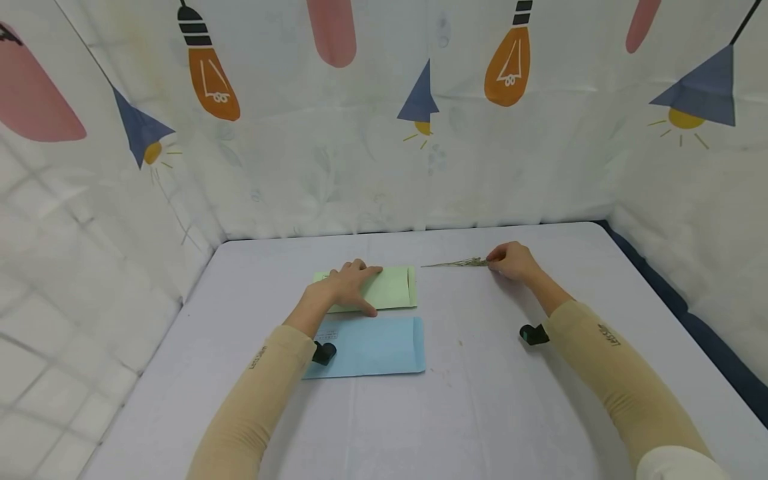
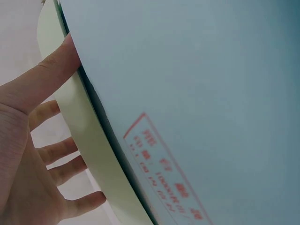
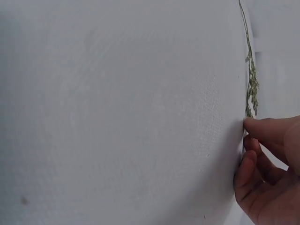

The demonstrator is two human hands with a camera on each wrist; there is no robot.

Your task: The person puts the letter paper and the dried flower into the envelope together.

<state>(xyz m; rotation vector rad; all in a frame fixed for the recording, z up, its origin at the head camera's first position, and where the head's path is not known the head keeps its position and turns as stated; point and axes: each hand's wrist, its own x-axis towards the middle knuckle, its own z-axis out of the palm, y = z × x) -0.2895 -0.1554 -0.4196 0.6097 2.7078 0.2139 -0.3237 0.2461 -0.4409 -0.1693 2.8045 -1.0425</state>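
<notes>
My left hand [image 1: 344, 285] rests spread across a light green envelope [image 1: 391, 291], which lies flat on the table. In the left wrist view the thumb [image 2: 51, 70] is at the near edge of that envelope, by a light blue envelope [image 2: 187, 84] with red printing. The other fingers reach over to the far side. Just nearer to me lies the blue envelope [image 1: 375, 347], partly under the left wrist's black camera. To the right, my right hand [image 1: 513, 260] pinches the bushy end of a thin dried grass sprig [image 3: 252, 82]; its stem points left along the table.
A white cloth covers the table [image 1: 468, 400]. White curtains [image 1: 372, 160] printed with lamps and bulbs stand along the back and sides. A dark blue edge [image 1: 690, 320] runs down the right side. Black wrist cameras [image 1: 534, 334] hang under both forearms.
</notes>
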